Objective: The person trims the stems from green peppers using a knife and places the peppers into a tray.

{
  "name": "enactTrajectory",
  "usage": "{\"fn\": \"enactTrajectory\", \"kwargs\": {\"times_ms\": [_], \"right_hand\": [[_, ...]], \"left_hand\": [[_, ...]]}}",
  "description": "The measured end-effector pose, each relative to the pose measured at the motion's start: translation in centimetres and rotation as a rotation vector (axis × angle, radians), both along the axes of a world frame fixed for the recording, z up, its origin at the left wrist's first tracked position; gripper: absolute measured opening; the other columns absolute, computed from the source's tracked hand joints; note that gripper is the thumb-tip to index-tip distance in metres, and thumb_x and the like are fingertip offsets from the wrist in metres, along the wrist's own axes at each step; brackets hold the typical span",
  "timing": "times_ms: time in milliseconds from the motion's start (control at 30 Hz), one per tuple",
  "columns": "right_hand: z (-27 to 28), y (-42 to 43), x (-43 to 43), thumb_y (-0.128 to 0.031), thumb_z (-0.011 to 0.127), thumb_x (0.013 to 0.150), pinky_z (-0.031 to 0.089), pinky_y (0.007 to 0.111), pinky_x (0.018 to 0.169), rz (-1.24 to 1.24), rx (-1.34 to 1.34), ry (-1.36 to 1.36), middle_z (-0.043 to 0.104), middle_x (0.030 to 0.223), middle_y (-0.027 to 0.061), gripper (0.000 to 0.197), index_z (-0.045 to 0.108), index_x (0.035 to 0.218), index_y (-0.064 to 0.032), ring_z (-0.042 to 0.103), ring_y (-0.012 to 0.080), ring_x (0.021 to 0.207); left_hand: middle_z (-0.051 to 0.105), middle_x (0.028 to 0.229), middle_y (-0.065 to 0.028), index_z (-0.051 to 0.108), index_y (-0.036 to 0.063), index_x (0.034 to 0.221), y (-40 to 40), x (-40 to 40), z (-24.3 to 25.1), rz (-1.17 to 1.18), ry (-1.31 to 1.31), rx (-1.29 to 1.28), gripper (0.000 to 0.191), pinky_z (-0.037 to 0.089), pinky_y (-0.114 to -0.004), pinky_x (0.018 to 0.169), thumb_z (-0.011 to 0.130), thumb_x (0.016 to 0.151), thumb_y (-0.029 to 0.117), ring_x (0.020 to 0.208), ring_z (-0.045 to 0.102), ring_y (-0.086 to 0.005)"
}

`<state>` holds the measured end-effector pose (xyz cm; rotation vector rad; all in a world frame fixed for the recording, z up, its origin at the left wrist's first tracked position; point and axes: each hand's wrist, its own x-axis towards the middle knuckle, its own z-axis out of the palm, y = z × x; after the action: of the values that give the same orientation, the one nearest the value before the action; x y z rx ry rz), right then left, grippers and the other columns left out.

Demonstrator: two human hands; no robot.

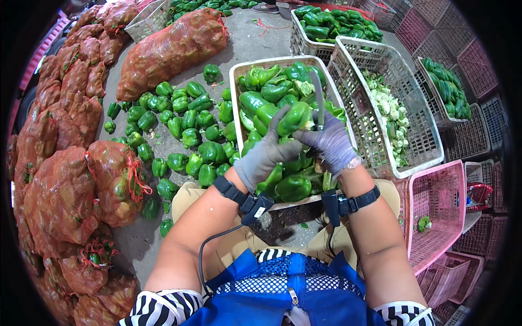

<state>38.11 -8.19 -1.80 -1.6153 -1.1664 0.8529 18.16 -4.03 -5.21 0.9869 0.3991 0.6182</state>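
My left hand (265, 157), in a grey work glove, grips a green bell pepper (294, 119) with its stem end turned towards my right hand. My gloved right hand (332, 142) is closed around a knife with a curved metal blade (318, 95) that points away from me; its handle is mostly hidden by the fingers. The right thumb reaches to the stem end of the pepper. Both hands are above a white-rimmed plastic crate (234, 87) between my knees, heaped with green peppers (293, 188).
Loose peppers (189, 118) lie on the concrete floor at left, beside a long red mesh sack (175, 51). More mesh sacks (61, 195) line the left. At right stand a crate (436, 157) holding pale green trimmings (391, 110) and a pink crate (438, 232). Pepper-filled crates (312, 48) stand farther back.
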Motion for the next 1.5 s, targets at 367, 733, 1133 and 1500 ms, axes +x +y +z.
{"fn": "enactTrajectory", "kwargs": {"times_ms": [367,733,1133,1500], "right_hand": [[5.8,-4.7,-3.7,-0.029,0.088,0.092,0.060,0.037,0.074,-0.184,-0.010,-0.144,0.079,0.088,0.0138,0.031,0.079,0.103,-0.0009,0.075,0.0236,0.080],[2.4,-4.8,0.1,-0.037,0.084,0.093,0.056,0.034,0.068,0.221,-0.246,0.032,0.075,0.084,0.0084,0.043,0.078,0.109,0.0031,0.069,0.0138,0.075],[8.8,-8.9,1.7,-0.035,0.093,0.079,0.059,0.037,0.082,0.409,-0.254,0.078,0.079,0.090,0.0119,0.050,0.078,0.116,-0.0036,0.074,0.0227,0.086],[6.7,-8.4,8.7,-0.027,0.090,0.088,0.055,0.028,0.069,-0.053,-0.260,0.404,0.073,0.094,0.0029,0.053,0.070,0.127,0.0024,0.065,0.0093,0.077]], "left_hand": [[0.065,0.135,-0.0056,0.044,0.0137,0.160,0.4,-0.2,3.0,0.217,-0.016,0.051,0.081,0.057,-0.031,0.101,0.085,0.091,0.004,0.114,0.069,-0.0139],[0.055,0.158,-0.0070,0.045,0.0090,0.164,-0.8,-1.0,3.3,-0.029,0.148,0.513,0.095,0.034,-0.037,0.127,0.085,0.078,0.005,0.146,0.050,-0.0187],[0.071,0.124,-0.0109,0.041,0.0125,0.162,1.1,-2.2,0.3,-0.034,-0.104,-0.527,0.087,0.063,-0.034,0.085,0.081,0.087,-0.006,0.100,0.074,-0.0199],[0.046,0.165,-0.0221,0.038,0.0093,0.166,28.9,3.7,-9.1,0.440,1.263,0.917,0.087,0.032,-0.047,0.128,0.070,0.100,0.056,0.155,0.038,-0.0411]]}}
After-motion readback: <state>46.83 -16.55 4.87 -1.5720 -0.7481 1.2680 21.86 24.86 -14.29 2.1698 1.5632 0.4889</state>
